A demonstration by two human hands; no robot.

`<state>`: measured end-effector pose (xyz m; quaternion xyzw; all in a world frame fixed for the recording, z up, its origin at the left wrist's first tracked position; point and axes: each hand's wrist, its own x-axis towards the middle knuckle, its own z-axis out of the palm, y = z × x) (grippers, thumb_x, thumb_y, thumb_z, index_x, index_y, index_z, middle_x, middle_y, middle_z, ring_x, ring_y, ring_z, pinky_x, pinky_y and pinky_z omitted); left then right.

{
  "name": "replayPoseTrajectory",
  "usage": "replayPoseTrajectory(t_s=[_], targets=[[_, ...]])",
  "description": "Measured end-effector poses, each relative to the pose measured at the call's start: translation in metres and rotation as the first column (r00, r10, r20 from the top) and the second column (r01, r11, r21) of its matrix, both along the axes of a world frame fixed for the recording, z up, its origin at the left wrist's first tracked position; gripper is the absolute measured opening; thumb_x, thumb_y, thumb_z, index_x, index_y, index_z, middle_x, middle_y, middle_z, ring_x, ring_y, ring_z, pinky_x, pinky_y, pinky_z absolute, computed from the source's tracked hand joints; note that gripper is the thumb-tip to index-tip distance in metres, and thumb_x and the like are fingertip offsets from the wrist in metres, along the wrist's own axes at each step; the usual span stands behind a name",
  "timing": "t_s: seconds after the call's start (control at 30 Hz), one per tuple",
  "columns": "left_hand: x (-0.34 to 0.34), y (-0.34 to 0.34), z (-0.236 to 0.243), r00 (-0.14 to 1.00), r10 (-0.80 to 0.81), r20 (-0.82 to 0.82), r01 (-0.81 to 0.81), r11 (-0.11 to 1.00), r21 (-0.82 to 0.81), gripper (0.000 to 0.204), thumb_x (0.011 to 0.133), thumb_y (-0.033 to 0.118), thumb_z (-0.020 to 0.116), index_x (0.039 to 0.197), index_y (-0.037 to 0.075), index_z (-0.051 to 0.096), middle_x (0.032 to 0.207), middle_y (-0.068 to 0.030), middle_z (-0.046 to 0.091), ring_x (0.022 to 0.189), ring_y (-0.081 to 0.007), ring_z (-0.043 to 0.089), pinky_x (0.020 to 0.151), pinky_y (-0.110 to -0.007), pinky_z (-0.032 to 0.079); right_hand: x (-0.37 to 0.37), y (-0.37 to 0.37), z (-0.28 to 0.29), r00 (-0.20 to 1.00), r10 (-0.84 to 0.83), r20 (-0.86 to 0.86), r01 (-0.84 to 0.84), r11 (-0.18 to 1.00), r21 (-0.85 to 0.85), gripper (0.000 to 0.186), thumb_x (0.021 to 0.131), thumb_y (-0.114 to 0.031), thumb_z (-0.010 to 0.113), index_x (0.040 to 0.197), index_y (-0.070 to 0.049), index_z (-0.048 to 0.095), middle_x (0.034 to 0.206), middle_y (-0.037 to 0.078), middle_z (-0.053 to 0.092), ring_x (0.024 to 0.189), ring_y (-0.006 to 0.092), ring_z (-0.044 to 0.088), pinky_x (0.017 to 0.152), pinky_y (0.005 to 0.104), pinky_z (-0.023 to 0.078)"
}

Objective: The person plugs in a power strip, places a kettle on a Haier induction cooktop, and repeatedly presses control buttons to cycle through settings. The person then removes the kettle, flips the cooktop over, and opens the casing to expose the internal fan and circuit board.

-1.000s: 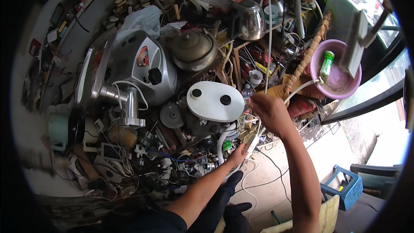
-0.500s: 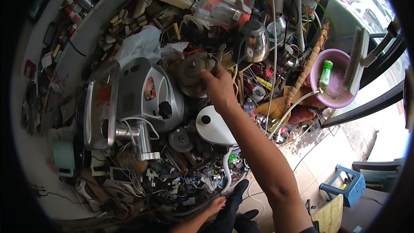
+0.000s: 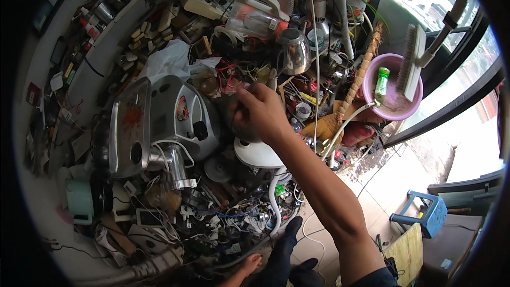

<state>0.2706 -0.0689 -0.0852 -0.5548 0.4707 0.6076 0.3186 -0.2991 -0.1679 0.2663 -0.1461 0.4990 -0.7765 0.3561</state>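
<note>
My right hand [image 3: 258,111] is closed at the top of a round, dark grey-brown vessel [image 3: 240,123], which my fingers partly cover. Blur hides its exact kind. It hangs over the back edge of a white, lid-like piece [image 3: 258,155]. To the left of it stands a silver-grey meat grinder [image 3: 178,119] with a metal feed tray [image 3: 129,122] and a black knob. Low in the view, my left hand [image 3: 252,263] hangs beside my leg, its fingers loosely apart with nothing visible in them.
Appliance parts and cables crowd all around. Behind my right hand stand a clear blender jug [image 3: 255,16] and a steel kettle [image 3: 295,53]. At the right are a purple basin [image 3: 396,111] holding a green bottle [image 3: 381,84], a brush [image 3: 412,64] and a blue stool [image 3: 433,215].
My right hand has lifted the round vessel from the pile and brought it nearer, over the white piece. My left hand has moved slightly left and down. The view has shifted a little.
</note>
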Motion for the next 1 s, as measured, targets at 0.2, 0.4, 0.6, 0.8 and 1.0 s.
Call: replayPoseTrajectory(t_s=[0.2, 0.4, 0.6, 0.8, 1.0], targets=[[0.031, 0.020, -0.041, 0.979, -0.030, -0.202, 0.021, 0.999, -0.044, 0.035, 0.104, 0.030, 0.065, 0.130, 0.007, 0.064, 0.100, -0.0018, 0.072, 0.082, -0.0109, 0.069, 0.067, -0.030, 0.054, 0.046, 0.108, 0.017, 1.000, -0.008, -0.001, 0.009, 0.999, 0.038, 0.021, 0.108, -0.023, 0.056, 0.103, -0.003, 0.055, 0.086, 0.008, 0.070, 0.060, 0.0105, 0.063, 0.051, 0.0237, 0.049], [-0.020, 0.005, -0.014, 0.956, -0.152, -0.253, 0.124, 0.985, -0.124, 0.032, 0.104, 0.026, 0.064, 0.129, 0.005, 0.065, 0.102, -0.0010, 0.072, 0.081, -0.0104, 0.068, 0.067, -0.028, 0.053, 0.113, 0.247, 0.048, 0.974, -0.214, 0.076, 0.212, 0.977, 0.032, 0.014, 0.107, -0.020, 0.057, 0.108, -0.006, 0.055, 0.081, 0.007, 0.070, 0.051, 0.0080, 0.060, 0.044, 0.0211, 0.044], [-0.071, 0.033, 0.010, 0.919, -0.294, -0.262, 0.280, 0.956, -0.088, 0.031, 0.108, 0.019, 0.057, 0.133, 0.003, 0.061, 0.112, -0.0071, 0.072, 0.085, -0.0144, 0.070, 0.070, -0.028, 0.056, 0.204, 0.387, 0.052, 0.910, -0.391, 0.138, 0.373, 0.917, 0.140, 0.019, 0.102, -0.015, 0.067, 0.109, -0.002, 0.055, 0.074, -0.001, 0.058, 0.059, 0.0048, 0.056, 0.050, 0.0224, 0.044], [-0.092, 0.076, 0.014, 0.836, -0.482, -0.263, 0.501, 0.865, 0.008, 0.036, 0.109, 0.020, 0.054, 0.140, 0.002, 0.053, 0.118, -0.0112, 0.070, 0.084, -0.0155, 0.070, 0.069, -0.029, 0.059, 0.325, 0.523, 0.031, 0.732, -0.665, 0.149, 0.621, 0.741, 0.254, 0.021, 0.097, -0.011, 0.071, 0.105, 0.003, 0.058, 0.069, -0.004, 0.047, 0.062, 0.0038, 0.044, 0.057, 0.0253, 0.044], [-0.101, 0.145, 0.040, 0.664, -0.700, -0.261, 0.717, 0.696, -0.043, 0.037, 0.108, 0.020, 0.055, 0.139, 0.001, 0.058, 0.113, -0.0123, 0.073, 0.082, -0.0155, 0.070, 0.068, -0.028, 0.057, 0.419, 0.610, 0.013, 0.549, -0.832, 0.078, 0.700, 0.509, 0.500, 0.014, 0.098, -0.006, 0.067, 0.105, 0.003, 0.060, 0.075, 0.001, 0.059, 0.066, 0.0060, 0.054, 0.061, 0.0229, 0.045]])
